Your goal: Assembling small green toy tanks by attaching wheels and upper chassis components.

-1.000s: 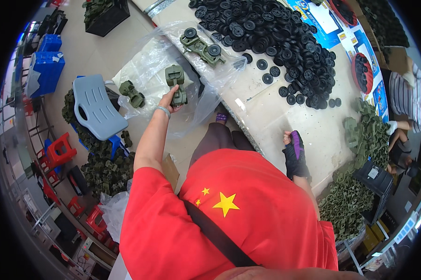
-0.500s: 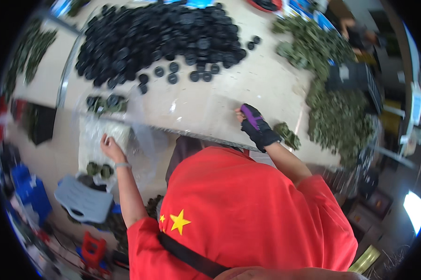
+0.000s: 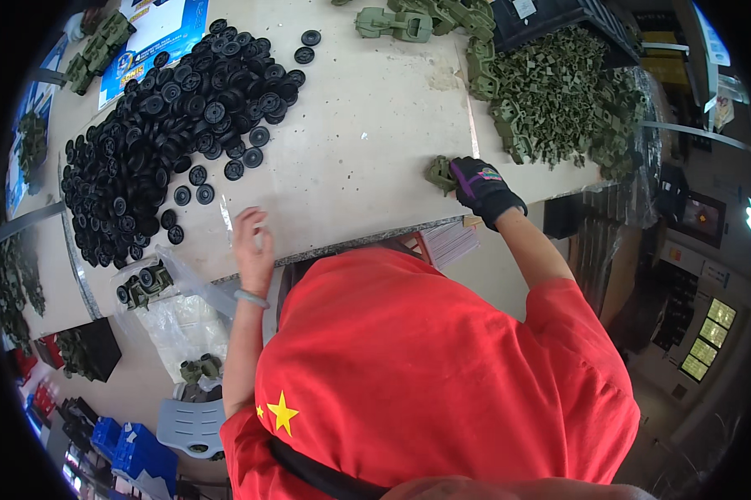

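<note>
My right hand (image 3: 484,187), in a black and purple half-finger glove, grips a small olive-green toy vehicle body (image 3: 439,174) near the right part of the table's front edge. The glove hides part of that piece. My left hand (image 3: 254,250) is bare and holds nothing, its fingers bent and apart over the front edge. Left of it lies a big heap of black toy wheels (image 3: 213,112), with several loose ones along its near side. A toy vehicle with black wheels (image 3: 144,285) rests beside clear plastic at the table's left front edge.
On the right are a pile of small green parts (image 3: 550,96) and a black crate (image 3: 558,25). More green vehicle bodies (image 3: 394,25) lie at the far side. A blue and white printed sheet (image 3: 154,42) is behind the wheels. A grey plastic stool (image 3: 190,427) stands lower left.
My left hand has come up from beside the plastic bag to the table edge. My right hand has moved onto the green vehicle body and taken hold of it. The view has turned right.
</note>
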The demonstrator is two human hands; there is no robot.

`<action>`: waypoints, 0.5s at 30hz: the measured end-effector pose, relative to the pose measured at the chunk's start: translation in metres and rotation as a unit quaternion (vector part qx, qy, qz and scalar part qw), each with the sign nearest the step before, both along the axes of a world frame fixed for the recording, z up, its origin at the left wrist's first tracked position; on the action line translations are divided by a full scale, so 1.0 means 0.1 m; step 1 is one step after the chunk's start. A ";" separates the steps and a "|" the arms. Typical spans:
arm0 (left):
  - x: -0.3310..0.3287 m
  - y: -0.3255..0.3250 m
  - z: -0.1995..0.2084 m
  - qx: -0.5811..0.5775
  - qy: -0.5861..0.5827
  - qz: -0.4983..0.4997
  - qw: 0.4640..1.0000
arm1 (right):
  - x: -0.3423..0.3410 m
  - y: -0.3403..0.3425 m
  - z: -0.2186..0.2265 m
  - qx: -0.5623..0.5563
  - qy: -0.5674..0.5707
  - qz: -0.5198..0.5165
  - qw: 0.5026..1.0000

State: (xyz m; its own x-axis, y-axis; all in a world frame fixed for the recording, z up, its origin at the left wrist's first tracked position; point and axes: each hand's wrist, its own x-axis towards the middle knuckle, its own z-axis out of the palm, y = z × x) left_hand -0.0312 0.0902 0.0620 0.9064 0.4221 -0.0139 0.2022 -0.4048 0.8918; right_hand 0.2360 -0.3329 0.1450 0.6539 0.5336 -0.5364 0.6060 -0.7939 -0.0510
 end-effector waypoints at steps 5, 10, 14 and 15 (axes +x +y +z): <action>0.27 -0.46 -0.09 -0.088 0.081 -0.126 0.985 | -0.03 0.47 -0.24 0.166 0.057 -0.094 0.980; 0.68 -0.71 0.08 -0.022 0.047 -0.124 0.991 | -0.39 1.62 -0.51 0.396 0.311 -0.306 0.808; 0.71 -0.56 -0.21 0.022 0.085 0.051 0.995 | -0.20 2.20 -0.30 0.304 0.403 -0.207 0.838; 0.67 -0.47 -0.29 0.030 0.126 0.050 0.990 | -0.05 2.27 -0.44 0.302 0.438 -0.181 0.827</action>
State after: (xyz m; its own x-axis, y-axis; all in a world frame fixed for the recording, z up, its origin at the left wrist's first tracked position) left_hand 0.0362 0.0432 0.0332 0.8306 0.5171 -0.2067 0.4577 -0.4223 0.7824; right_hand 0.2308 -0.1059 0.1005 0.3310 0.7322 -0.5952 -0.1451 -0.5838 -0.7989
